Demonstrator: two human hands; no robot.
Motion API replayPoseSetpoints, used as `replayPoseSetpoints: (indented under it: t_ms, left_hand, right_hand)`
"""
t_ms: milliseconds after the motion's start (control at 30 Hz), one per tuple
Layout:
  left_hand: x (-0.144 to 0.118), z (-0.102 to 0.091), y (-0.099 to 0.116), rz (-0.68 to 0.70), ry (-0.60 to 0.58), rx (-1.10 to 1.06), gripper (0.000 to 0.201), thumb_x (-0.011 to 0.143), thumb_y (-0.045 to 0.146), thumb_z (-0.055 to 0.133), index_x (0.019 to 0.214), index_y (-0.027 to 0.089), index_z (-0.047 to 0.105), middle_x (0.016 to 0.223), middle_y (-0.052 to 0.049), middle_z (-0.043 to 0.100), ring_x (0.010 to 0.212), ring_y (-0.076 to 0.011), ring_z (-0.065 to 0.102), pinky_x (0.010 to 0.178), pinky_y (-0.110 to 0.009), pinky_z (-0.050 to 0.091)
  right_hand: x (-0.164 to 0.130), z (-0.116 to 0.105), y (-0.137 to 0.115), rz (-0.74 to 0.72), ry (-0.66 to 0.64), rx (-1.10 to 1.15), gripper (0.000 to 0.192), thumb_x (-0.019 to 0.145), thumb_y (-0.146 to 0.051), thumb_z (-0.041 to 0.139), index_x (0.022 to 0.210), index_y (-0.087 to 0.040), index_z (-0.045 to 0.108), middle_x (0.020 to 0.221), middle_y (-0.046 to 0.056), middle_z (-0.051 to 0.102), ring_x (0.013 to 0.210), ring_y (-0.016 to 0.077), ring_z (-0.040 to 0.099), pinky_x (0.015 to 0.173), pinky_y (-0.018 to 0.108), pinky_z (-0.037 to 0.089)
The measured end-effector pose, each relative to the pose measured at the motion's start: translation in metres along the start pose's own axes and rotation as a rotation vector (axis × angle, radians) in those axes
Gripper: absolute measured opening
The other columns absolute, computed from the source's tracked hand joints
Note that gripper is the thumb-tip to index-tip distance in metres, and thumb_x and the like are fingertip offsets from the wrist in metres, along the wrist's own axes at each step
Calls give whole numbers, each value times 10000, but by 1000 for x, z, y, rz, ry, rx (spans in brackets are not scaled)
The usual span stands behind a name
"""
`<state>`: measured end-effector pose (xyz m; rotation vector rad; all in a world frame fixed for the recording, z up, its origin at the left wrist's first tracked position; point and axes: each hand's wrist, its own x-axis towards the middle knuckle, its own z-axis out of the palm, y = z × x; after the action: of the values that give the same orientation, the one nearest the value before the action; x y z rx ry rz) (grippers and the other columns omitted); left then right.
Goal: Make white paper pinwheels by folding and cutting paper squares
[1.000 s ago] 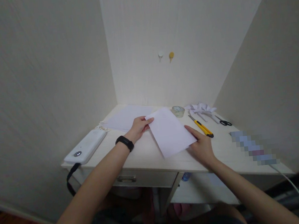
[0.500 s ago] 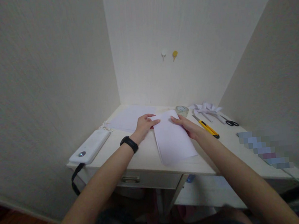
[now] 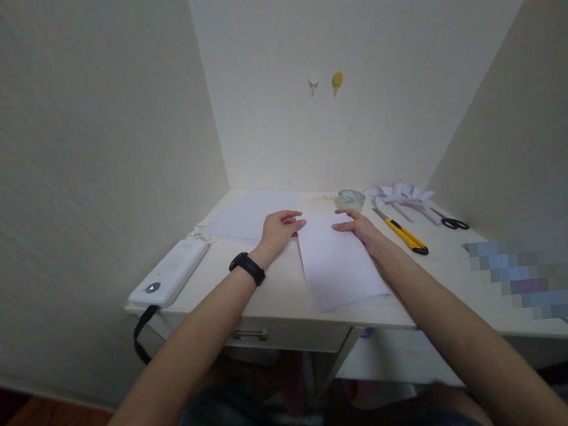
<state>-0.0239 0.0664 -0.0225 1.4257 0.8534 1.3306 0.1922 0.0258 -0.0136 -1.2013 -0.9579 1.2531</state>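
Note:
A folded white sheet of paper (image 3: 340, 268) lies at the front of the white table, its lower corners near the front edge. My left hand (image 3: 280, 230), with a black watch on the wrist, pinches the paper's upper left corner between thumb and fingers. At the upper right corner, my right hand (image 3: 358, 227) has its thumb on top of the paper and its index finger along the far edge. Beyond the left hand is a flat white sheet (image 3: 247, 215). Right of the right hand rests a yellow utility knife (image 3: 404, 233), blade out.
A roll of clear tape (image 3: 349, 198) stands behind the paper. Farther right are a folded-paper pinwheel shape (image 3: 400, 195), black scissors (image 3: 453, 223) and a blurred-out item (image 3: 526, 280) with a cable. A white device (image 3: 169, 274) with a black strap sits at the left edge.
The view has shifted slightly. The paper's layers now lie closer together at the left edge. My right index finger has come into sight along the paper's far edge.

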Motion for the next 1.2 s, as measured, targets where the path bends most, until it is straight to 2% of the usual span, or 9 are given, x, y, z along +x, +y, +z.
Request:
replayPoseSetpoints:
  t_ms: [100,200,300,400,700,1033,1200]
  left_hand:
    - [-2,1,2,-7,-31,-12,363,593,236,845,911,101,731,651,-5,626,600,-110,585,591,-254,515]
    - [-4,1,4,-10,-71,-31,370,603,251,837,919,95,724,645,-2,630,598,-110,586,604,-262,519]
    - [-5,2,6,-8,-88,-32,361,610,258,834,911,96,720,630,6,622,591,-104,581,604,-259,517]
    - [-5,3,6,-21,-100,-37,355,614,256,832,913,100,719,642,1,633,607,-110,595,617,-264,523]
    - [-3,2,6,-65,-57,-44,275,636,187,806,882,100,720,666,-18,664,601,-104,594,600,-247,506]
    - [-5,2,7,-114,-52,-37,317,619,227,834,888,103,722,694,-29,669,637,-109,599,641,-261,520]
    - [-6,2,9,-87,-56,-62,357,606,243,846,907,113,704,679,-18,663,628,-112,602,643,-270,530]
  right_hand:
    - [-2,3,-2,-21,28,38,504,482,-162,821,922,-237,587,682,-25,675,564,185,622,526,310,502]
    - [-3,6,-2,-40,123,43,370,503,-203,811,793,-207,581,610,-19,648,532,165,588,502,288,473]
    - [-4,7,-3,-53,169,1,412,484,-174,806,843,-216,607,570,-27,639,520,177,584,496,294,462]
    - [-6,5,-4,-55,162,-25,463,462,-143,802,887,-221,636,570,-25,651,521,189,590,507,309,467]
    - [-2,2,0,-97,136,32,198,493,-176,768,662,-176,664,590,-5,646,563,147,561,527,267,442]
    - [-9,2,-6,-84,152,10,308,470,-180,835,737,-169,684,619,10,670,543,160,585,520,293,467]
    - [-10,2,-6,-106,153,5,321,469,-186,848,745,-172,685,631,16,678,549,167,596,530,304,482]
